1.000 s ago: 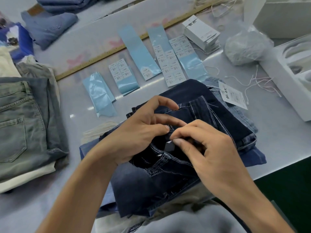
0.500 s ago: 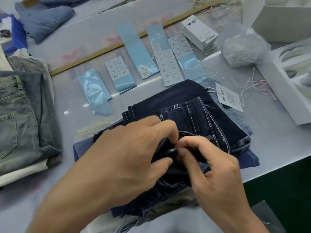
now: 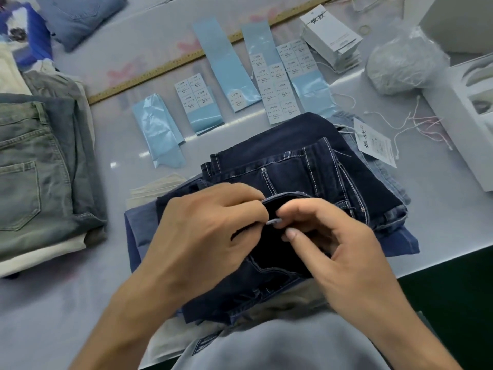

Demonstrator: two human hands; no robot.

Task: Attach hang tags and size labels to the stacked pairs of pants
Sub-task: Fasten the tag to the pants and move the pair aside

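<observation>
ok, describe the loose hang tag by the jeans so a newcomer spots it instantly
Start at the dark navy jeans on the pile under the hands. Just right of them a single white hang tag with black script lies on lighter denim. Unlike the stacked tags further back, it lies alone, string attached.

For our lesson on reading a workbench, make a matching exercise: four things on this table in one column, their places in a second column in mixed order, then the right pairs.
Things:
1. dark navy jeans
2. grey-green jeans
3. stack of white hang tags
4. yellow ruler

Places:
A. far right, beside the bag of string
B. left edge of the table
C. behind the blue label sheets
D. under both hands, top of the middle pile

Pairs: 1-D, 2-B, 3-A, 4-C
</observation>
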